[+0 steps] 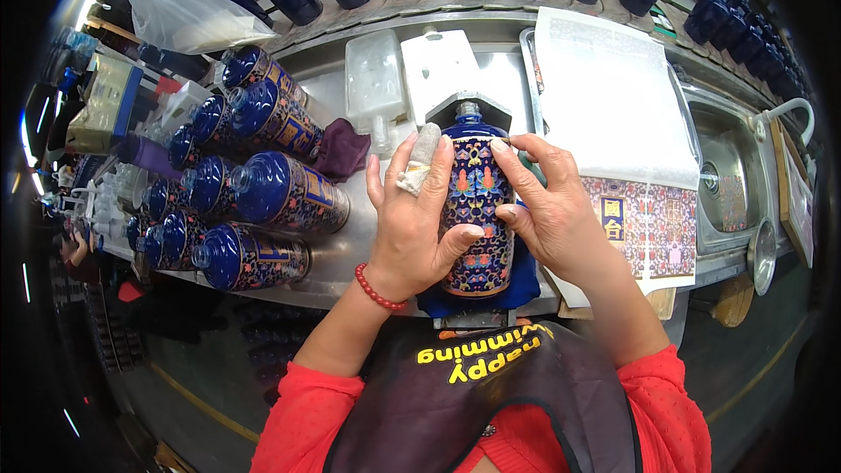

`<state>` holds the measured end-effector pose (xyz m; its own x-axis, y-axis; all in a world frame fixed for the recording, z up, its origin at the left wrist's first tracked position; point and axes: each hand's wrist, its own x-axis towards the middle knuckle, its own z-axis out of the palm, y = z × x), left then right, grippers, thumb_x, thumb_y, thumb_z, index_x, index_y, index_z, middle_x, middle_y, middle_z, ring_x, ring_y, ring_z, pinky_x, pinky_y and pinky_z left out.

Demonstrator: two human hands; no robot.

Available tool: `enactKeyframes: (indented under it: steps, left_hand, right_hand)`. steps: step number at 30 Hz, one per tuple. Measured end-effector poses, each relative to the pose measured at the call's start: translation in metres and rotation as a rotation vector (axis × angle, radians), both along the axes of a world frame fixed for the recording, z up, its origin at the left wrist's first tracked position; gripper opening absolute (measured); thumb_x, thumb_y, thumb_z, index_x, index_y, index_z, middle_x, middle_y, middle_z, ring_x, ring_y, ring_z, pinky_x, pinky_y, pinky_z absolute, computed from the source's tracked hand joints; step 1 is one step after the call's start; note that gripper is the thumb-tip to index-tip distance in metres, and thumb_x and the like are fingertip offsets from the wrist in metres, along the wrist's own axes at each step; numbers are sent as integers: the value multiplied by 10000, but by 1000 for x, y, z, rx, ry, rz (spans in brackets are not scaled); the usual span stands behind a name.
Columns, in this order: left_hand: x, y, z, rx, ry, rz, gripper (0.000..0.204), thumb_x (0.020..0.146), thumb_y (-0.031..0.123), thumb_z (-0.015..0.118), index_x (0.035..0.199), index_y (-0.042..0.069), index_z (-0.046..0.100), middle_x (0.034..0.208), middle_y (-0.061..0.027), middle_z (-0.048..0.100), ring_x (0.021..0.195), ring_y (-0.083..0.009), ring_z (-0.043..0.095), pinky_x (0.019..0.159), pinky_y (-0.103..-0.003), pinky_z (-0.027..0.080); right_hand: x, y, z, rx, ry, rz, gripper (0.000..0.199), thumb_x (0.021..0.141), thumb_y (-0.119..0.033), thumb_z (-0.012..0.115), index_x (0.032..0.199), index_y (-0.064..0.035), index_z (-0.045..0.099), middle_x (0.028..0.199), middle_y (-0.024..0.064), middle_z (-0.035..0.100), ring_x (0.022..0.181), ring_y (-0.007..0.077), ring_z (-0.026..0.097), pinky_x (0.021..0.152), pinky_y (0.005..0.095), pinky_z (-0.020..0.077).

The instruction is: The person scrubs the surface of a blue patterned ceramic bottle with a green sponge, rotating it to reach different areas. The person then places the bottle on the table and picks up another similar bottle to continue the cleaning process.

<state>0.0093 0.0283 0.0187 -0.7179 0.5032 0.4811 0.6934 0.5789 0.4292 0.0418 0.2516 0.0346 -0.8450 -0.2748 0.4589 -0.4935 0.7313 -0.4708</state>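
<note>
Floral-patterned blue bottle (478, 197): lies over a blue cloth (523, 278), neck pointing to the far side
Left hand (405, 232): back up, fingers spread forward, index along the bottle's left edge, thumb reaching across its front
Right hand (556, 210): angled inward, index and thumb parted, tips at its right edge

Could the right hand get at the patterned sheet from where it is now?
Probably yes: the patterned sheet lies just beside the right hand, its printed part uncovered and nothing standing between. The hand would likely have to leave the bottle it touches.
</note>
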Motion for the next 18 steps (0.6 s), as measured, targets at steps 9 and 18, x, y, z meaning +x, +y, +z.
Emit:
enactKeyframes:
  steps: [9, 18]
  left_hand:
    - [-2, 2, -2, -66, 26, 0, 995, 976, 717, 452, 1566, -76, 343, 1437, -250, 547, 1448, -454, 351, 1171, -676, 102]
    - [4, 0, -12, 178, -259, -61, 1034, 997, 709, 425, 1582, -120, 224, 1579, -321, 371, 1491, -422, 359, 1219, -612, 97]
  right_hand:
    - [1, 1, -1, 1, -69, 7, 607, 923, -177, 726, 1494, -87, 537, 1467, 192, 470, 1309, 395, 485, 1099, 476, 436]
    - [2, 1, 0, -15, -76, 16, 598, 933, -171, 717, 1494, -76, 533, 1464, 193, 471, 1313, 389, 478, 1101, 468, 433]
